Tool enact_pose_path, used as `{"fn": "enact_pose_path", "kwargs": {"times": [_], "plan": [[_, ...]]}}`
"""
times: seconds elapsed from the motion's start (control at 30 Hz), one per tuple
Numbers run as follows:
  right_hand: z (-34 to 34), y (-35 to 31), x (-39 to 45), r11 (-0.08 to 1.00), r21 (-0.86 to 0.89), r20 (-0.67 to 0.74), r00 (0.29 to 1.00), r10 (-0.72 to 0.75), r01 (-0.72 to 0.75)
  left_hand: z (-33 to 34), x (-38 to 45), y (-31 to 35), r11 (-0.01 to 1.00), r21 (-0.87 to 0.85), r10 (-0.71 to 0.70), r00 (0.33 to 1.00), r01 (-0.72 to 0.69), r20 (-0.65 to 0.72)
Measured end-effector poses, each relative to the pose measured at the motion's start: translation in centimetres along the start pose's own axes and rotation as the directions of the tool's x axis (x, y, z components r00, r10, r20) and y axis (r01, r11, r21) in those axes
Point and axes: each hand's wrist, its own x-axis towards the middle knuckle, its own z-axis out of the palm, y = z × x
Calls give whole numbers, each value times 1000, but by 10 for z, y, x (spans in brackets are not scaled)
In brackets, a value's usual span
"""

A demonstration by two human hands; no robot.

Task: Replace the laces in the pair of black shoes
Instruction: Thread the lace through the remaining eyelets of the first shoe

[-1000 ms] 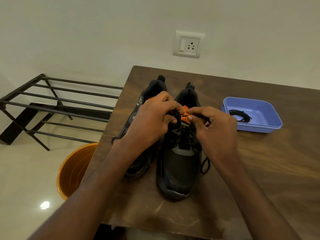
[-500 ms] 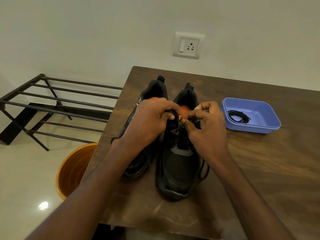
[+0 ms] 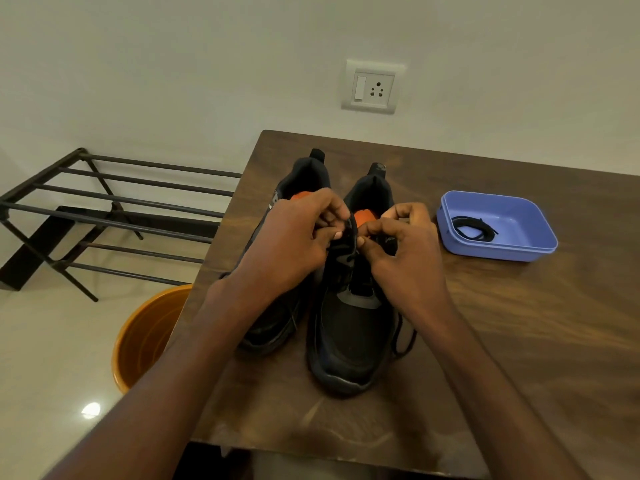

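Two black shoes with orange insoles stand side by side on the wooden table, toes toward me. The right shoe is in full view; the left shoe is largely hidden under my left hand. Both hands meet over the right shoe's top eyelets. My left hand pinches the black lace there, and my right hand pinches the lace from the other side. A loose lace end hangs beside the right shoe. Another black lace lies coiled in the blue tray.
An orange bucket stands on the floor below the table's left edge. A black metal shoe rack is at the left against the wall. A wall socket sits above the table's far edge.
Both hands have shifted slightly along the right shoe's upper eyelets; my right hand's fingers have curled in closer to my left hand on the lace.
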Motion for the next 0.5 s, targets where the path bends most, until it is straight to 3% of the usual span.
{"fn": "enact_pose_path", "kwargs": {"times": [0.2, 0.4, 0.5], "plan": [[-9, 6, 2, 997, 75, 121, 992, -41, 32, 6, -4, 7, 996, 85, 27, 999, -24, -26], [-18, 14, 1, 999, 0, 276, 961, -34, 35, 10, -2, 9, 980, 194, -42, 998, 34, 38], [-20, 15, 1, 998, -25, 271, 961, -50, 59, 6, -1, 11, 982, 170, -64, 993, 81, -104]]}}
